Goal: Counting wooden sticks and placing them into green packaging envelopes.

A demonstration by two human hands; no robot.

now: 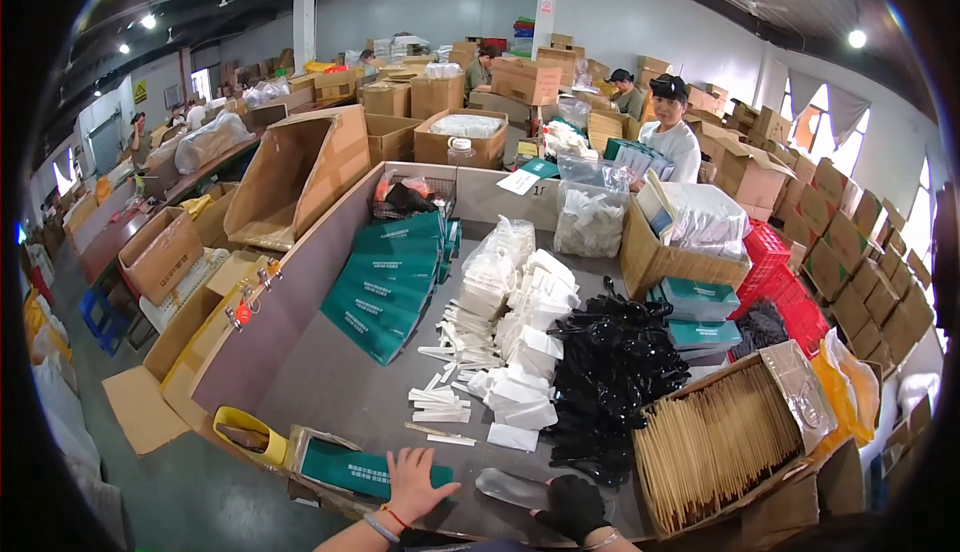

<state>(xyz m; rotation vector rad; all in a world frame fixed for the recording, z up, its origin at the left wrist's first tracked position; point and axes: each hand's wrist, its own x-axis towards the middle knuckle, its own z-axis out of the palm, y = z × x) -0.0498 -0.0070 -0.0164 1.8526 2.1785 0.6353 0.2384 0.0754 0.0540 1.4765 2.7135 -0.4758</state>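
The left hand [412, 482] lies flat and bare, fingers spread, pressing on a flat teal paper sleeve [362, 470] at the near edge of the grey worktable [330, 372]. A thin cord and a bead bracelet circle its wrist. It grips nothing; it only rests on the sleeve's smooth top.

The right hand [572, 504], in a black knit glove, sits just right of the sleeve, its fingers curled on a clear, glossy plastic bag [512, 488] that lies limp on the table. How firmly it pinches the film cannot be told.

Beyond the sleeve, toward the middle of the table, thin white paper sachets [448, 392] lie scattered in loose rows, backed by a heap of folded white paper napkins [528, 337]. Right of these sits a shiny tangle of black plastic spoons [608, 377]. Further right of the sleeve, a tilted cardboard box [790, 462] holds tightly packed, pale paper-wrapped chopsticks [710, 442]. Far behind the sleeve, a slanted stack of matching teal sleeves [388, 282] leans against the table's raised board wall. Left of the sleeve stands a yellow tape dispenser [245, 435].
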